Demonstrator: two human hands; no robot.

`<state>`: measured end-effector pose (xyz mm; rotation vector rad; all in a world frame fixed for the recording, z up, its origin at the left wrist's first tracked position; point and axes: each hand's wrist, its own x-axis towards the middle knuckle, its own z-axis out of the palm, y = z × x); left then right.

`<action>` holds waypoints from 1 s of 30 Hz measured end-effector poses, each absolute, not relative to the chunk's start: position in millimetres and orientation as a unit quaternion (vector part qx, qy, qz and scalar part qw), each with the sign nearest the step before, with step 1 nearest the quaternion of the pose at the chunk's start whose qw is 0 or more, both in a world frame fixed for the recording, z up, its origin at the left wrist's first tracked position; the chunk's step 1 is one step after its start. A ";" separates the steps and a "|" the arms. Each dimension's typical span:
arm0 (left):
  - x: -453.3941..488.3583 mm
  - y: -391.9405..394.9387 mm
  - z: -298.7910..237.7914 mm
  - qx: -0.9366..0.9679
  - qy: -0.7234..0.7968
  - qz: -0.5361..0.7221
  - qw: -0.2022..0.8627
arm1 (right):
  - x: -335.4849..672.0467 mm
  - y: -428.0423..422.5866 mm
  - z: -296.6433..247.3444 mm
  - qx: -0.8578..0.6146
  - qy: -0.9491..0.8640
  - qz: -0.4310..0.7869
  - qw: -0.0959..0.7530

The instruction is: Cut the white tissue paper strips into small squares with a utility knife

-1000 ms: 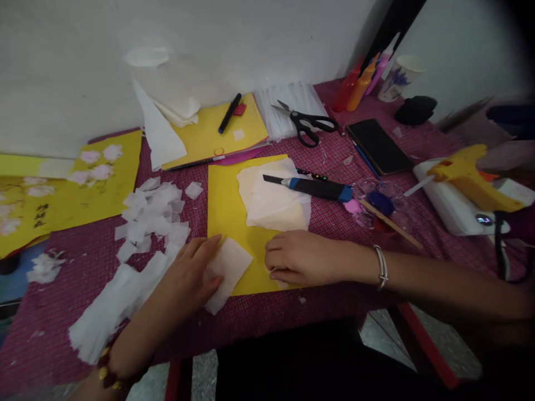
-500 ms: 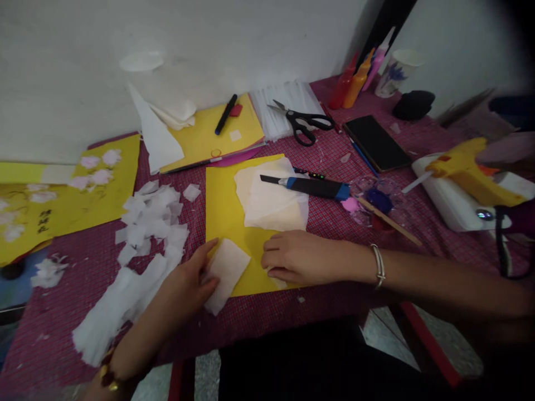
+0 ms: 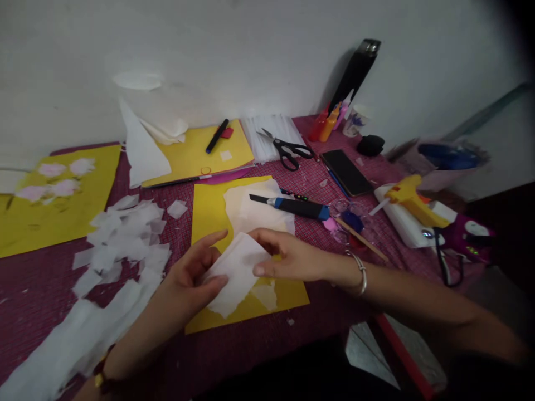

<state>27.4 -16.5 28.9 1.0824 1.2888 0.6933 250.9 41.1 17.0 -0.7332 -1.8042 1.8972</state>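
Note:
Between my two hands is a small white sheet of tissue paper (image 3: pixel 238 270), tilted above the yellow card (image 3: pixel 201 214). My left hand (image 3: pixel 196 273) grips its left edge, with the thumb on top and the index finger stretched out. On its right side, my right hand (image 3: pixel 284 253) pinches the paper between thumb and fingers. A torn scrap (image 3: pixel 265 296) lies on the card below. Behind my hands are larger white sheets (image 3: pixel 254 209) with a blue and black utility knife (image 3: pixel 298 207) resting across them.
Many white paper squares (image 3: pixel 125 228) lie at left, beside a yellow card with pink paper flowers (image 3: pixel 64 186). Scissors (image 3: pixel 288 150), a phone (image 3: pixel 346 172), paint bottles (image 3: pixel 330 122), a paint palette (image 3: pixel 349 220) and a yellow glue gun (image 3: pixel 412 197) occupy the back and right.
My right hand has moved left from the card onto the paper in my left hand. The paper is now raised and held by both hands. The view has shifted right.

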 end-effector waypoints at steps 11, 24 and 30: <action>21.8 -7.8 3.6 0.484 0.543 0.306 0.614 | 235.8 55.3 17.3 -0.289 -0.783 0.504 0.223; 23.2 -8.9 23.9 0.491 0.522 0.331 0.613 | 228.8 55.7 8.7 -0.243 -0.792 0.497 0.259; 13.8 -24.2 44.3 0.507 0.572 0.311 0.565 | 233.1 53.7 14.8 -0.271 -0.755 0.531 0.274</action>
